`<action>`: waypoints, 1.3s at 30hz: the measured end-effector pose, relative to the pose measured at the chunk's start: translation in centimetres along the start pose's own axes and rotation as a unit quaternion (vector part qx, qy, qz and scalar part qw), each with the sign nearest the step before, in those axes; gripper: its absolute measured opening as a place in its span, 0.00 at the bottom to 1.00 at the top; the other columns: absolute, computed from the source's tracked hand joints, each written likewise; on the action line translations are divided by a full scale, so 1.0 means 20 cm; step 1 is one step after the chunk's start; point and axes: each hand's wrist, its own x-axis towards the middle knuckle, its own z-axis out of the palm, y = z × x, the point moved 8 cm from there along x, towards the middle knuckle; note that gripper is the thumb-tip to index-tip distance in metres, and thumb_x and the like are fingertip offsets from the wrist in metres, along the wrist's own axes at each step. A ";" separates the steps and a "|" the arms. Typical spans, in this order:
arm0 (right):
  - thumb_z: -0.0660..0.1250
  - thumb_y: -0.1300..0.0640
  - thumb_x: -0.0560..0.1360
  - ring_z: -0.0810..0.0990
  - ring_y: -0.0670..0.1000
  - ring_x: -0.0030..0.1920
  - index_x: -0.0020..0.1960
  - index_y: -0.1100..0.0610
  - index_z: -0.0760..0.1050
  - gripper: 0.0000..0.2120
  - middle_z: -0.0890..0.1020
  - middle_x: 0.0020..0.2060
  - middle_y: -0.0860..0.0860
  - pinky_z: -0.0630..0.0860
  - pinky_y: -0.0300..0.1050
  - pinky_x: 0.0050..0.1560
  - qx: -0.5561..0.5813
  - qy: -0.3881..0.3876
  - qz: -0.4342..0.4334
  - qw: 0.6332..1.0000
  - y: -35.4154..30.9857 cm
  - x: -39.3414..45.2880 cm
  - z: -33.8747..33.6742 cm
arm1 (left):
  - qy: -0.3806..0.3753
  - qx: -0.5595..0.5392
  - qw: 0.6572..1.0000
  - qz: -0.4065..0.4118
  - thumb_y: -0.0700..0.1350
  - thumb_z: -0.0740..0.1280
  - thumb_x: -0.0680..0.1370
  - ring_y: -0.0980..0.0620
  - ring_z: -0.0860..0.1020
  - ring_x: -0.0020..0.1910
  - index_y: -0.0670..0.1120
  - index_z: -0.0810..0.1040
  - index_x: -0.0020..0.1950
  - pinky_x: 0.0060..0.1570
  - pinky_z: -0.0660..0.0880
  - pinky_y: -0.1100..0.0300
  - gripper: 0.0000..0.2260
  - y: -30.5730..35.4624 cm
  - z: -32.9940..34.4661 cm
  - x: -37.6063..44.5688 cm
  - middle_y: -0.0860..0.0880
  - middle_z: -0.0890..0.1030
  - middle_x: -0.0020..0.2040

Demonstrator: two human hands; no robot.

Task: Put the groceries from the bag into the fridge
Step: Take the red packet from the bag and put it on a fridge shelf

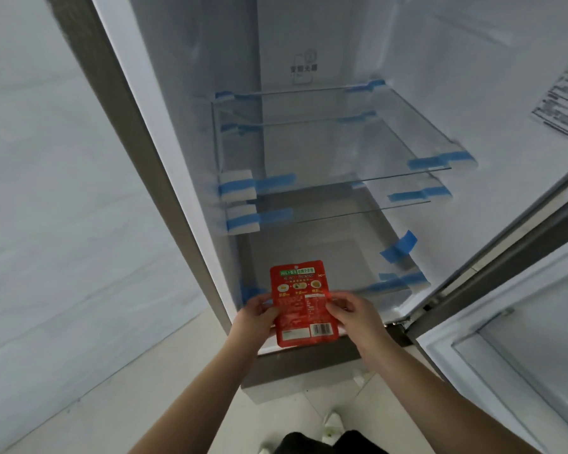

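Right, red sauce pouch [304,304] held in both hands, in front of the open fridge [309,60] at its bottom front edge. My left hand [259,314] pinches the pouch's left edge, my right hand [351,311] the right edge, fingers closed on the film, thumbs on the face.

Judging by looks: light, flat, floppy, slick plastic. Side-edge pinch is fine; it would sag if held by one corner.

Glass shelves [325,142] sit bare, taped at their corners with blue tape [440,162] and white foam blocks [236,188]. Bottom compartment bare too. Door [522,322] swung open to my right, clear of the path. Nothing blocks the way in. Grocery bag not in view.
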 end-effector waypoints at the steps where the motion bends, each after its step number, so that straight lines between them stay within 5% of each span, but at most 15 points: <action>1: 0.68 0.57 0.76 0.84 0.50 0.49 0.54 0.52 0.78 0.07 0.84 0.49 0.50 0.80 0.52 0.54 -0.007 -0.002 0.002 1.000 0.00 0.05 0.00 | 0.006 -0.003 1.000 -0.005 0.42 0.64 0.82 0.46 0.85 0.49 0.43 0.76 0.63 0.50 0.82 0.52 0.11 0.01 0.01 0.03 0.42 0.84 0.53; 6: 0.67 0.56 0.76 0.83 0.46 0.46 0.50 0.49 0.76 0.04 0.83 0.47 0.47 0.80 0.44 0.49 -0.070 -0.005 -0.008 0.997 -0.03 0.26 0.00 | 0.047 -0.015 0.998 -0.038 0.46 0.62 0.82 0.47 0.85 0.49 0.48 0.76 0.62 0.57 0.79 0.45 0.10 -0.01 0.05 0.14 0.46 0.85 0.50; 12: 0.63 0.52 0.79 0.83 0.45 0.45 0.53 0.50 0.77 0.06 0.83 0.47 0.46 0.79 0.40 0.46 -0.153 -0.046 -0.012 0.987 -0.03 0.48 0.03 | 0.080 -0.024 0.995 -0.048 0.45 0.59 0.83 0.51 0.85 0.42 0.46 0.78 0.58 0.37 0.78 0.61 0.10 0.09 0.09 0.26 0.46 0.86 0.46; 16: 0.60 0.50 0.80 0.83 0.44 0.44 0.55 0.53 0.78 0.11 0.84 0.47 0.48 0.77 0.36 0.42 -0.189 -0.061 -0.018 0.980 -0.04 0.57 0.06 | 0.087 -0.017 0.995 -0.048 0.42 0.58 0.84 0.51 0.84 0.40 0.41 0.79 0.56 0.33 0.76 0.65 0.11 0.11 0.08 0.31 0.45 0.85 0.44; 20: 0.58 0.48 0.81 0.81 0.41 0.43 0.57 0.51 0.78 0.13 0.84 0.48 0.46 0.71 0.33 0.38 -0.183 -0.061 -0.024 0.981 -0.08 0.60 0.08 | 0.110 0.006 0.994 -0.025 0.42 0.58 0.83 0.48 0.84 0.46 0.44 0.78 0.54 0.45 0.80 0.56 0.09 0.12 0.07 0.33 0.45 0.85 0.47; 23: 0.58 0.49 0.81 0.80 0.43 0.47 0.57 0.50 0.77 0.12 0.83 0.50 0.47 0.76 0.39 0.47 -0.164 -0.065 -0.031 0.984 -0.07 0.62 0.09 | 0.125 0.040 0.991 0.016 0.43 0.58 0.83 0.48 0.84 0.47 0.50 0.77 0.51 0.54 0.80 0.48 0.08 0.15 0.06 0.33 0.46 0.85 0.47; 26: 0.58 0.50 0.81 0.81 0.45 0.48 0.51 0.47 0.77 0.09 0.83 0.49 0.48 0.78 0.48 0.55 -0.135 -0.073 -0.024 0.988 -0.06 0.62 0.10 | 0.140 0.113 0.983 0.037 0.47 0.59 0.84 0.55 0.82 0.43 0.54 0.74 0.53 0.42 0.79 0.60 0.05 0.17 0.07 0.32 0.52 0.83 0.44; 28: 0.56 0.50 0.82 0.79 0.45 0.49 0.54 0.49 0.77 0.11 0.82 0.52 0.47 0.76 0.42 0.51 -0.175 -0.066 -0.057 0.981 -0.08 0.61 0.10 | 0.140 0.170 0.974 0.057 0.48 0.59 0.84 0.60 0.80 0.40 0.53 0.73 0.56 0.34 0.73 0.69 0.05 0.18 0.08 0.31 0.54 0.81 0.45; 31: 0.58 0.52 0.82 0.76 0.44 0.53 0.64 0.52 0.74 0.14 0.78 0.57 0.49 0.69 0.31 0.50 -0.269 -0.071 -0.154 0.948 -0.13 0.56 0.13 | 0.136 0.319 0.929 0.134 0.47 0.60 0.83 0.57 0.78 0.55 0.50 0.70 0.69 0.53 0.75 0.63 0.15 0.19 0.10 0.28 0.50 0.77 0.63; 34: 0.63 0.53 0.79 0.75 0.48 0.60 0.68 0.53 0.71 0.18 0.76 0.62 0.50 0.69 0.39 0.62 -0.409 -0.093 -0.304 0.856 -0.15 0.47 0.21 | 0.102 0.487 0.846 0.189 0.49 0.61 0.81 0.52 0.64 0.75 0.50 0.61 0.78 0.73 0.64 0.52 0.25 0.11 0.17 0.29 0.52 0.65 0.77; 39: 0.65 0.51 0.76 0.77 0.52 0.61 0.68 0.56 0.72 0.22 0.75 0.65 0.54 0.74 0.49 0.64 -0.522 -0.090 -0.369 0.763 0.00 0.43 0.28 | 0.069 0.551 0.795 0.246 0.47 0.68 0.78 0.48 0.70 0.72 0.46 0.69 0.75 0.65 0.74 0.50 0.25 0.01 0.21 0.26 0.47 0.70 0.74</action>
